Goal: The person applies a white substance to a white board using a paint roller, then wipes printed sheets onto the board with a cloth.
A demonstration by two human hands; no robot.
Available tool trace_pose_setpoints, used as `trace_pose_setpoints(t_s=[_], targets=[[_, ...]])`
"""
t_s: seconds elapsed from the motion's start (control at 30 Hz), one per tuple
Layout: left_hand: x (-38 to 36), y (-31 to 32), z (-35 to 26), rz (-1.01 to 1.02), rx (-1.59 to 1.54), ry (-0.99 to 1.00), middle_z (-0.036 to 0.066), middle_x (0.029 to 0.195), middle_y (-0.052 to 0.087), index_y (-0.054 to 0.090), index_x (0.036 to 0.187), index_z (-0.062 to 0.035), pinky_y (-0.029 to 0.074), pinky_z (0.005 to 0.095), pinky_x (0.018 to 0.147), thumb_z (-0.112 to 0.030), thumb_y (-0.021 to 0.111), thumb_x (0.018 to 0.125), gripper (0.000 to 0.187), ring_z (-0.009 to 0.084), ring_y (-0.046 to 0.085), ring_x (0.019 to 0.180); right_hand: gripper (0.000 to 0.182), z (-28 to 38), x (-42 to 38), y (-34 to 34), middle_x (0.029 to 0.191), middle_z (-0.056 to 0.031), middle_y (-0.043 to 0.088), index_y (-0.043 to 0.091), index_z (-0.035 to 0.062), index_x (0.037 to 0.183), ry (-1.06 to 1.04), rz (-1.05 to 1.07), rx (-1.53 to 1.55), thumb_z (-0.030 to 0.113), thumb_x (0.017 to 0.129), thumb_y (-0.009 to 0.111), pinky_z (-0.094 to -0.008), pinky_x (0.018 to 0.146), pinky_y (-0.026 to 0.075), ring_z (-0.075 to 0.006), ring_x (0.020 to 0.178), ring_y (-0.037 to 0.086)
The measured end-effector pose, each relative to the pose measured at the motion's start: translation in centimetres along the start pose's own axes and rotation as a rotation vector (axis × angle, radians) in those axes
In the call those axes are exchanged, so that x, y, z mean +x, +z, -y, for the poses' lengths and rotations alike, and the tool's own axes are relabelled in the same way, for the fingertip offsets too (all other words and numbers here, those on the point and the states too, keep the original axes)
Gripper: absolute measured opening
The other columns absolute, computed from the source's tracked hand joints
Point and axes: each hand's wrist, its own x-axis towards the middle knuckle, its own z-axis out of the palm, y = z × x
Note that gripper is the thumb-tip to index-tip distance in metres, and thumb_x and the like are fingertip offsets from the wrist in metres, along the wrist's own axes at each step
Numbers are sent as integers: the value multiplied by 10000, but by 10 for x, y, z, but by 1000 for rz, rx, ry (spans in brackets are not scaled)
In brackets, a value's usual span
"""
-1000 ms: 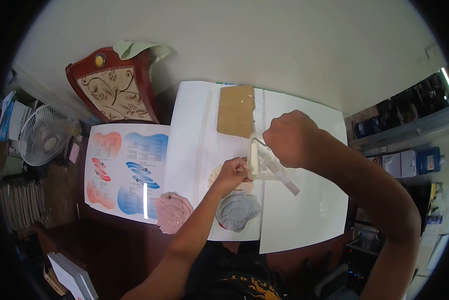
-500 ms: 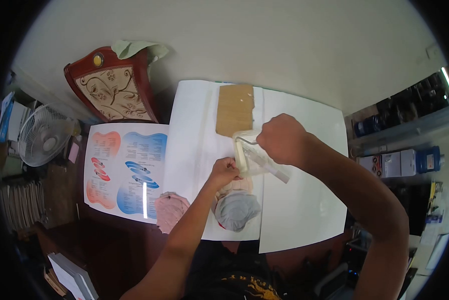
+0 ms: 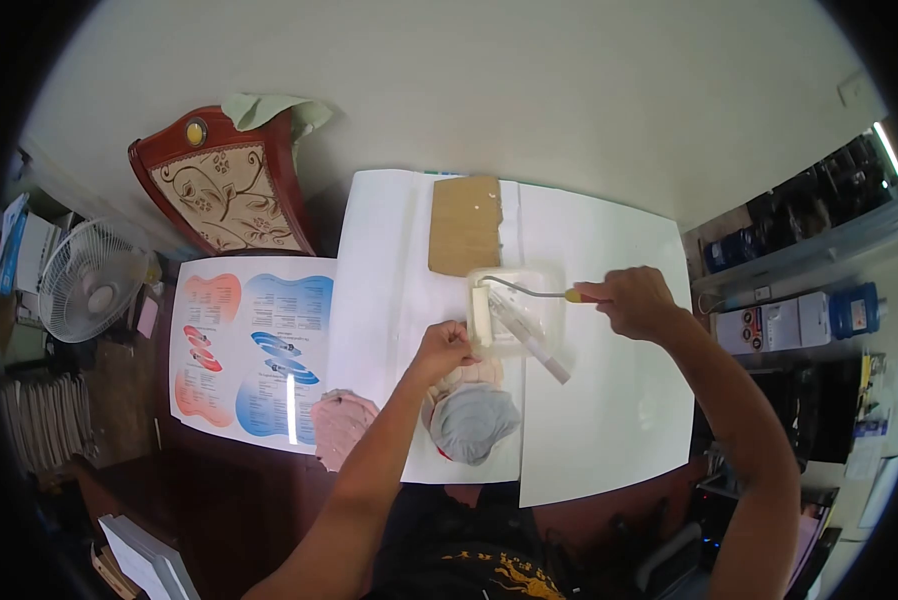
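Observation:
My right hand (image 3: 637,302) is closed round the yellow-and-red handle of a paint roller (image 3: 482,316). The roller's bent metal rod reaches left, and its pale head lies at the left side of a translucent plastic tray (image 3: 549,278). A clear flat strip (image 3: 541,352) rests slantwise across the tray. Pinched at the tray's lower left edge is my left hand (image 3: 445,350); whether its fingertips grip the rim is too small to tell. Just below the tray sits a bunched grey cloth (image 3: 474,422). Brown cardboard (image 3: 466,226) lies above the tray.
White sheets (image 3: 609,420) cover the table. A pink cloth (image 3: 342,425) lies at the near edge, beside a printed poster (image 3: 254,350). Behind stands a carved chair (image 3: 224,185). A fan (image 3: 94,285) is at far left, shelves with boxes (image 3: 774,325) at right.
My right hand has moved right and slightly down, away from the tray, and the roller's handle now shows. My left hand has barely moved.

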Motion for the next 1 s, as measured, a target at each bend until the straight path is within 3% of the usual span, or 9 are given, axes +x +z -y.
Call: trace_pose_setpoints(t_s=[0.1, 0.2, 0.27, 0.47, 0.57, 0.67, 0.77, 0.87, 1.0], targets=[[0, -4, 1, 12, -11, -23, 128, 915, 654, 567, 854, 20, 643, 292, 678, 65, 644, 881, 94, 219, 715, 795, 284, -18, -27, 38, 735, -50, 665, 753, 210, 1080, 114, -122, 277, 111, 814, 736, -412, 626, 496, -251, 694, 653], [2, -6, 0, 5, -6, -54, 121, 876, 658, 581, 871, 21, 634, 287, 643, 30, 659, 900, 84, 221, 723, 765, 395, -7, -50, 48, 687, -35, 644, 761, 242, 1094, 56, -318, 256, 17, 775, 703, -373, 571, 485, -223, 624, 632], [0, -6, -2, -9, 4, -66, 117, 857, 659, 588, 878, 22, 627, 284, 623, 4, 667, 913, 88, 219, 726, 757, 383, 1, -62, 58, 595, -16, 579, 767, 197, 1059, -62, -538, 170, -19, 753, 688, -355, 477, 432, -221, 487, 547], [-4, 8, -4, -66, 91, -54, 116, 843, 657, 599, 899, 31, 617, 276, 615, -29, 661, 936, 95, 209, 729, 755, 468, 23, -90, 80, 603, 4, 522, 761, 197, 1087, -97, -593, 81, -71, 724, 634, -318, 455, 396, -178, 463, 472], [-11, 6, 1, -85, 18, -26, 119, 866, 655, 593, 910, 30, 617, 282, 623, -24, 653, 941, 87, 224, 730, 755, 364, 22, -103, 85, 642, -8, 564, 746, 152, 1088, -40, -634, 163, -12, 766, 705, -334, 471, 411, -208, 489, 508], [-14, -1, 2, -114, -2, -6, 119, 885, 650, 578, 930, 19, 619, 295, 627, -13, 644, 943, 74, 240, 730, 756, 412, 15, -122, 100, 672, -2, 603, 742, 172, 1139, 40, -753, 225, -12, 773, 706, -304, 493, 426, -182, 517, 527], [-11, -6, 3, -205, -18, 70, 142, 942, 646, 590, 975, 44, 618, 294, 623, -24, 647, 943, 95, 243, 729, 753, 431, 16, -144, 111, 762, -34, 671, 727, 120, 1163, 131, -826, 320, -31, 760, 755, -299, 543, 481, -192, 599, 604], [-11, -9, -7, -319, 17, 106, 185, 1076, 641, 603, 926, 81, 618, 284, 608, -34, 654, 935, 126, 244, 731, 750, 469, 20, -165, 133, 831, -77, 701, 712, 62, 1176, 239, -898, 520, -94, 736, 760, -299, 617, 538, -202, 696, 669], [-17, -8, -14, -409, 170, 86, 173, 944, 682, 627, 948, 90, 594, 275, 523, -94, 714, 909, 208, 226, 731, 677, 502, 25, -180, 154, 914, -131, 696, 648, 5, 1255, 282, -948, 776, -130, 777, 724, -287, 690, 582, -198, 809, 715]])
